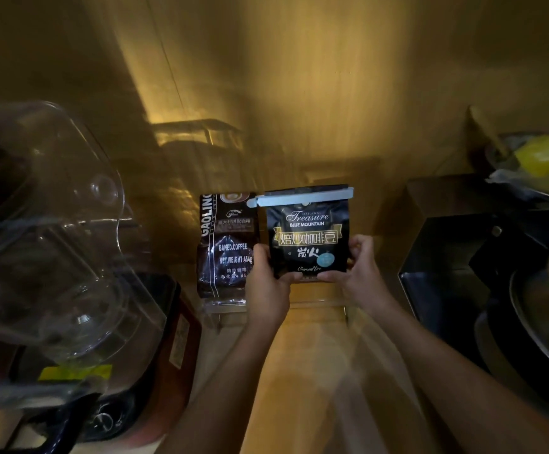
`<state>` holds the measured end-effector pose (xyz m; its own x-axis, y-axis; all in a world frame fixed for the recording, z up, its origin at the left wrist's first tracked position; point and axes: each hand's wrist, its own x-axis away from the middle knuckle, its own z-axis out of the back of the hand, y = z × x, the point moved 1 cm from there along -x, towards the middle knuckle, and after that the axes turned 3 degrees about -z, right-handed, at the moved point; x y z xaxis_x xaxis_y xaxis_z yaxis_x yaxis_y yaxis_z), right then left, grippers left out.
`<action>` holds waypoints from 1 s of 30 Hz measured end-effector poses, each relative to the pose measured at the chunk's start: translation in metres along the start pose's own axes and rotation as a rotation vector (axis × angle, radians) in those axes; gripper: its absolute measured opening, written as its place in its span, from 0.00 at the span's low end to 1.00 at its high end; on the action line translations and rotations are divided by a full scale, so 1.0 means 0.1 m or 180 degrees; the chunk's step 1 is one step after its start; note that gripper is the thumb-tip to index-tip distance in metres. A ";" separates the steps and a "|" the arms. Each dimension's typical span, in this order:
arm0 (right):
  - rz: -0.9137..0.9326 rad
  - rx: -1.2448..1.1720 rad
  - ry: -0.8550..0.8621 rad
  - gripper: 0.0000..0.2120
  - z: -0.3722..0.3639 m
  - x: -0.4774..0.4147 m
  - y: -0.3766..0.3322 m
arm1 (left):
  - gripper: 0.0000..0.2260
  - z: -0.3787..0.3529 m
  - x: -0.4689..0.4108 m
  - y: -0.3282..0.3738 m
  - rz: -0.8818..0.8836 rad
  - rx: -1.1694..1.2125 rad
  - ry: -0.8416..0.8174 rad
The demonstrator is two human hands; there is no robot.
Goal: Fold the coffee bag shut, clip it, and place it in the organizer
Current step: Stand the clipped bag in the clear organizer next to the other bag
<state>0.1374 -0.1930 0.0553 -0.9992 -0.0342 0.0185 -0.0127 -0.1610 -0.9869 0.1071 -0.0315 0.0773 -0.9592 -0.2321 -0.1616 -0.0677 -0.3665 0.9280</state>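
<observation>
Both hands, left hand (268, 276) and right hand (356, 273), grip the clipped coffee bag (307, 235) upright by its lower corners, above the clear organizer's (315, 304) front edge.

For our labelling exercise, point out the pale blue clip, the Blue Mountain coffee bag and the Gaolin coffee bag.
Pale blue clip (301, 199): head view, middle of its bar.
Blue Mountain coffee bag (307, 239): head view, front panel on the gold banner.
Gaolin coffee bag (230, 253): head view, front panel near the weight text.
</observation>
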 end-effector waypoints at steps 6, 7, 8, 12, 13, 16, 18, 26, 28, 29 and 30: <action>0.0054 0.0538 0.0176 0.28 -0.10 -0.11 0.19 | 0.19 -0.14 0.03 -0.07 0.0097 -0.0571 0.0416; 0.0102 0.0646 0.0249 0.27 -0.11 -0.11 0.20 | 0.20 -0.15 0.01 -0.06 0.0129 -0.0529 0.0416; 0.0172 0.0770 0.0331 0.27 -0.13 -0.10 0.21 | 0.22 -0.16 -0.01 -0.06 0.0161 -0.0478 0.0401; 0.0482 0.1252 0.0582 0.31 -0.17 -0.09 0.22 | 0.25 -0.20 -0.08 -0.07 0.0144 -0.0307 0.0385; 0.0511 0.1338 0.0634 0.30 -0.17 -0.11 0.22 | 0.25 -0.21 -0.10 -0.08 0.0155 -0.0252 0.0401; 0.0497 0.1499 0.0753 0.27 -0.18 -0.21 0.19 | 0.24 -0.28 -0.20 -0.06 0.0253 -0.0045 0.0504; 0.0422 0.1528 0.0799 0.26 -0.18 -0.31 0.16 | 0.24 -0.34 -0.26 -0.03 0.0327 0.0072 0.0609; 0.0616 0.1676 0.0837 0.24 -0.24 -0.64 0.10 | 0.32 -0.49 -0.62 0.02 0.0714 0.0480 0.0852; 0.0652 0.1772 0.0820 0.24 -0.25 -0.72 0.10 | 0.32 -0.52 -0.69 0.01 0.0783 0.0484 0.0902; 0.0646 0.1775 0.0803 0.24 -0.26 -0.76 0.10 | 0.32 -0.54 -0.72 -0.01 0.0788 0.0480 0.0916; 0.0618 0.1759 0.0783 0.24 -0.25 -0.78 0.10 | 0.31 -0.55 -0.74 -0.02 0.0788 0.0474 0.0921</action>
<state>0.2147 -0.1670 0.0402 -0.9615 0.1032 -0.2548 0.1247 -0.6622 -0.7389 0.1934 -0.0632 0.0693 -0.8360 -0.5487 0.0046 0.0961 -0.1382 0.9857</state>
